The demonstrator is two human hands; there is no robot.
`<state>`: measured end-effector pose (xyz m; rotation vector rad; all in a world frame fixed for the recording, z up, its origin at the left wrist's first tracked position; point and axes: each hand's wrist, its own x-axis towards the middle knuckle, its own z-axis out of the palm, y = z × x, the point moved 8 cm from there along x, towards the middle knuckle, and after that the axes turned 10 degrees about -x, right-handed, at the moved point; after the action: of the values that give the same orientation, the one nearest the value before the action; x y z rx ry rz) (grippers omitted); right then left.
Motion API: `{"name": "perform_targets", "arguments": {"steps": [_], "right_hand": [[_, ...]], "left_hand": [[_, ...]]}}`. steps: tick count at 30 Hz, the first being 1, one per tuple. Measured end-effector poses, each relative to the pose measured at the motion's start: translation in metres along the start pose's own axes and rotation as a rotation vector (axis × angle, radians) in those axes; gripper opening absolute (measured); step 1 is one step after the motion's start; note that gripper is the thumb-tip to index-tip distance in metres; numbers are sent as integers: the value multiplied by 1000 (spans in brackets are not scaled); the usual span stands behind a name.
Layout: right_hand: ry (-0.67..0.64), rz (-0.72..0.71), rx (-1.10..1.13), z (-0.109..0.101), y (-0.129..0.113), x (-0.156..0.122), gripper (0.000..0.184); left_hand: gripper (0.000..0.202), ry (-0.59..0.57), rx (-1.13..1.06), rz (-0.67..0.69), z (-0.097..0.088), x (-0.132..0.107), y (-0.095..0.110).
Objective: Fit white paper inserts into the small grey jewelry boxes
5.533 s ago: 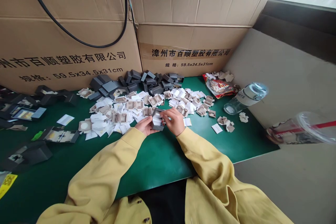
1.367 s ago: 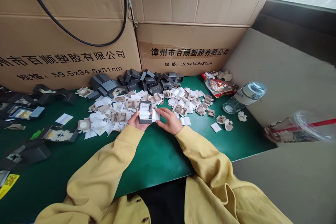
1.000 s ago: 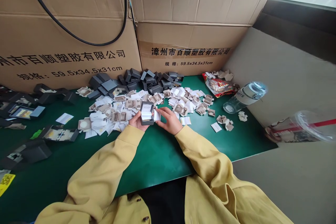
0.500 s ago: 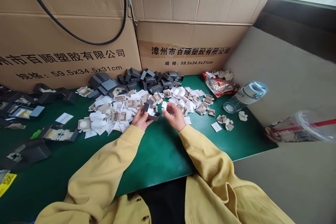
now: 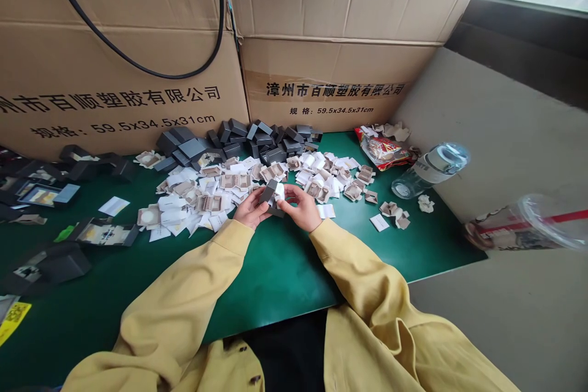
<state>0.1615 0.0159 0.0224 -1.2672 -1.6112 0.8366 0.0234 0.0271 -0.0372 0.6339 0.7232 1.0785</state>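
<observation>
My left hand [image 5: 250, 209] grips a small dark grey hinged box [image 5: 269, 191], tilted above the green table [image 5: 275, 269]. My right hand [image 5: 301, 205] is closed on a small white insert [image 5: 280, 190] pressed against the box's open side. Both hands meet just in front of a heap of beige and white paper inserts [image 5: 215, 190]. Behind that heap lies a pile of dark grey boxes [image 5: 257, 138]. Yellow sleeves cover both arms.
Two large cardboard cartons [image 5: 321, 73] wall off the back, with a black cable [image 5: 138, 67] hanging across them. A red snack bag [image 5: 383, 150] and a clear bottle [image 5: 432, 168] lie at right, a plastic cup [image 5: 528, 223] beyond the edge. Opened dark boxes [image 5: 55, 196] are scattered at left.
The box was held open and upright with the white insert beside it. My right hand lifted the insert out to the right, then brought it back against the tilted box.
</observation>
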Motion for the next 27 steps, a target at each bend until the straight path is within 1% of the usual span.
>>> {"name": "perform_targets", "arguments": {"steps": [6, 12, 17, 20, 24, 25, 27], "right_hand": [[-46, -49, -228, 1, -8, -2, 36], [-99, -65, -351, 1, -9, -1, 40], [-110, -65, -359, 1, -7, 0, 43], [-130, -42, -323, 2, -3, 0, 45], [-137, -10, -332, 2, -1, 0, 49], [-130, -9, -331, 1, -2, 0, 48], [-117, -18, -347, 1, -5, -1, 40]], "left_hand": [[58, 2, -2, 31, 2, 0, 3], [62, -15, 57, 85, 8, -4, 6], [65, -33, 36, 98, 12, -5, 7], [65, -32, 9, 94, 11, -5, 7], [65, -27, 17, 93, 9, -4, 6], [65, -25, 17, 92, 8, -4, 6], [65, -18, 6, 88, 7, -3, 5]]}}
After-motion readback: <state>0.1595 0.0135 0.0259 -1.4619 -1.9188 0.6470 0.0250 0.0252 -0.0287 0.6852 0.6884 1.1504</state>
